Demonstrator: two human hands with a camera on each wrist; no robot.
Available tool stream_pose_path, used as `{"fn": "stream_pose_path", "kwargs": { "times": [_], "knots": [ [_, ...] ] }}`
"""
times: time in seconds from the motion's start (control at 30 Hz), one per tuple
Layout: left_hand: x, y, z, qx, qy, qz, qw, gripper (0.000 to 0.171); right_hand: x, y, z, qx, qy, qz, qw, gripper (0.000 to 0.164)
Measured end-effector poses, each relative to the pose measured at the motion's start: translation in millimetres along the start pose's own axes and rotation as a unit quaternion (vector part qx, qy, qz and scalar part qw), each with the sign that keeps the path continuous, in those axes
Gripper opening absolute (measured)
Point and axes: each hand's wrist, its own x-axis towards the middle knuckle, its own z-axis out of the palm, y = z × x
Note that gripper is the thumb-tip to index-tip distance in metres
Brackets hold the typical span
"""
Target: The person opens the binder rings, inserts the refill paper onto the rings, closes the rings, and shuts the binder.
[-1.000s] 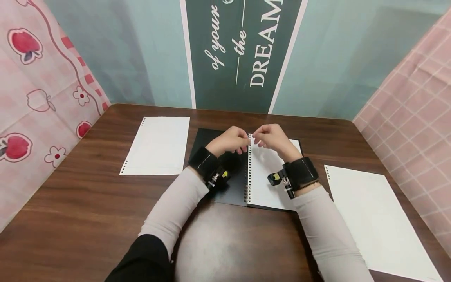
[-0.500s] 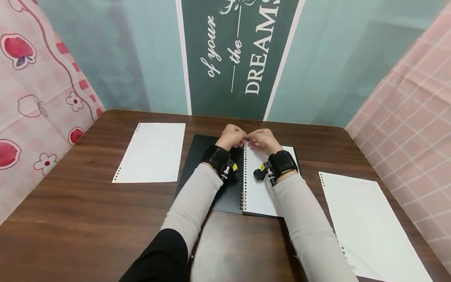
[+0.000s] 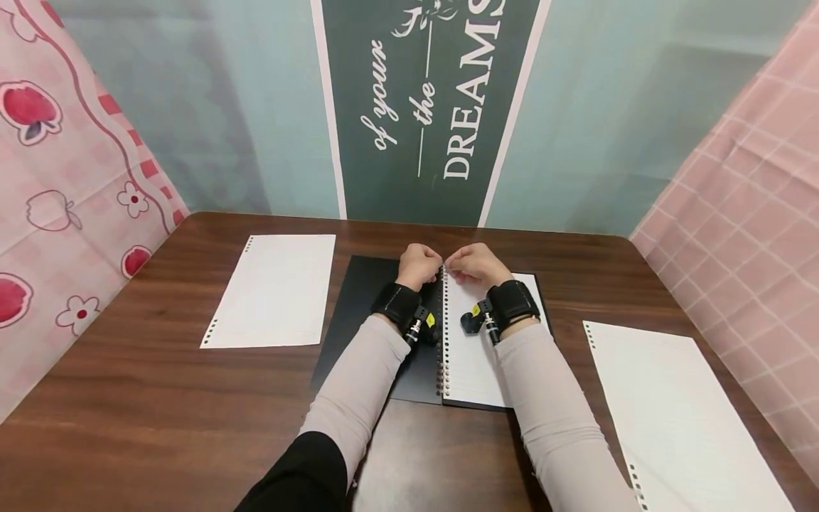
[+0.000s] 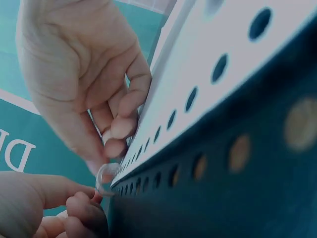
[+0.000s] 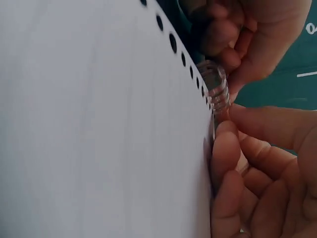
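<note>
In the head view a loose-leaf notebook lies open on the table, its black cover (image 3: 371, 291) to the left and its punched white pages (image 3: 473, 363) to the right. Both hands meet at the far end of its spine. My left hand (image 3: 419, 265) pinches the end of a clear plastic binding coil (image 4: 105, 179) between thumb and forefinger, beside the black cover's holes. From the page side, my right hand (image 3: 476, 263) pinches the same coil with thumb and forefinger, other fingers curled. Several clear loops (image 5: 219, 87) stand at the hole edge in the right wrist view.
One punched white sheet (image 3: 269, 291) lies left of the notebook. More punched paper (image 3: 678, 405) lies at the right, apparently overlapping sheets. The brown wooden table (image 3: 160, 405) ends at a blue-green backdrop (image 3: 275, 142), with pink cloth on both sides.
The hands have closed in on the spine's far end, where both now pinch at the coil. The head view has tilted slightly upward, so the notebook and sheets appear lower.
</note>
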Motion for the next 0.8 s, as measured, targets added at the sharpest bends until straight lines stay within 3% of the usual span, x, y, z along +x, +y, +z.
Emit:
{"fn": "stream_pose_path", "kwargs": {
  "times": [0.17, 0.5, 0.8],
  "knots": [
    [2.3, -1.1, -2.2, 0.006, -0.012, -0.006, 0.9999, 0.013, 5.0, 1.8, -2.5, -0.003, -0.017, -0.016, 1.000, 0.019],
    [-3.3, -7.4, 0.6, -0.059, -0.058, 0.002, 0.9966, 0.011, 0.1, 5.5, -10.7, -0.036, -0.040, -0.027, 0.998, 0.020],
    [-2.0, -8.8, -5.4, -0.041, -0.057, 0.032, 0.9970, 0.012, 7.2, 3.2, -6.3, -0.051, -0.036, -0.052, 0.997, 0.019]
  ]
}}
